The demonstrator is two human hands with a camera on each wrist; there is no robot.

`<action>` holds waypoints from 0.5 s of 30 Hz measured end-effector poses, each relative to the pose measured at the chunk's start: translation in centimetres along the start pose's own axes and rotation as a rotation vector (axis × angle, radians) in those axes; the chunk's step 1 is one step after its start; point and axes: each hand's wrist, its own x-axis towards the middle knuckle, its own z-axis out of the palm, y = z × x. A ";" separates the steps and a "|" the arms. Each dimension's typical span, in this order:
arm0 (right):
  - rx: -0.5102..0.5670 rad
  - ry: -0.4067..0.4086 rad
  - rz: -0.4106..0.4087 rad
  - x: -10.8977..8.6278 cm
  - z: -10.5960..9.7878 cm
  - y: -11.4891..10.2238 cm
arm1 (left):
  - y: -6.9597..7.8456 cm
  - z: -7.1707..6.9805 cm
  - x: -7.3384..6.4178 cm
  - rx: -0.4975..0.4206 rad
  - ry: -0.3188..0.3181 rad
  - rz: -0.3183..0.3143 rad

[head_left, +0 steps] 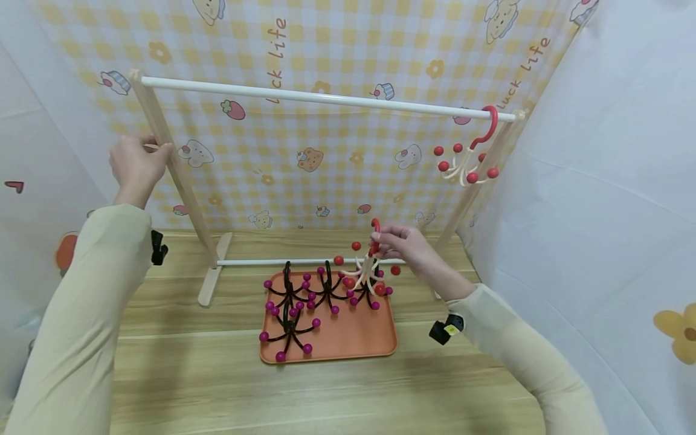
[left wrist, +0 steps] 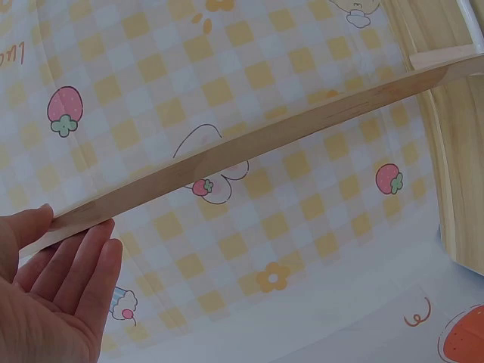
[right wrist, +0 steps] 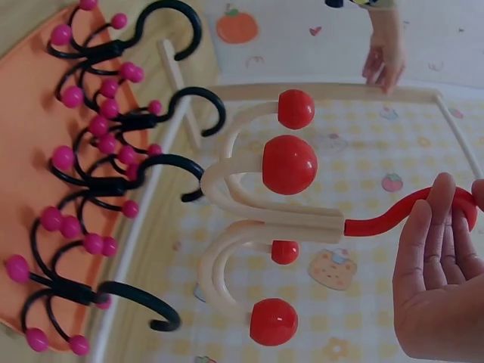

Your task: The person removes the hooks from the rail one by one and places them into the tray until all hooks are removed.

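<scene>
In the head view my right hand pinches the red hook of a cream multi-arm hanger with red ball tips, held over the back right of an orange tray. The right wrist view shows the fingers curled round that hook, the hanger's arms pointing away from the hand. My left hand grips the left wooden upright of a rack, thumb on one side and fingers on the other. A matching hanger hangs by its red hook near the right end of the rack's white top rod.
Several black hangers with magenta ball tips lie on the tray. Behind it runs the rack's lower white rod, with a wooden foot at left. A checked cloth hangs behind, and white cloth bounds the right side.
</scene>
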 end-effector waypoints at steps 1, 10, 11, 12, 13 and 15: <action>-0.007 -0.009 0.003 -0.1 0.2 0.4 | 0.0 0.0 0.0 0.000 0.000 0.000; -0.068 -0.126 0.025 -1.3 1.6 3.5 | 0.0 0.0 0.0 0.003 0.003 0.009; -0.069 -0.138 0.028 -1.4 1.8 3.8 | 0.1 0.0 0.0 0.003 0.005 0.008; -0.071 -0.146 0.028 -1.5 1.9 4.2 | 0.1 0.0 0.0 0.004 0.007 0.008; -0.069 -0.156 0.029 -1.6 2.0 4.5 | 0.1 0.0 0.0 0.004 0.009 0.008; -0.069 -0.177 0.032 -1.7 2.3 5.1 | 0.1 0.0 0.0 0.008 0.012 0.010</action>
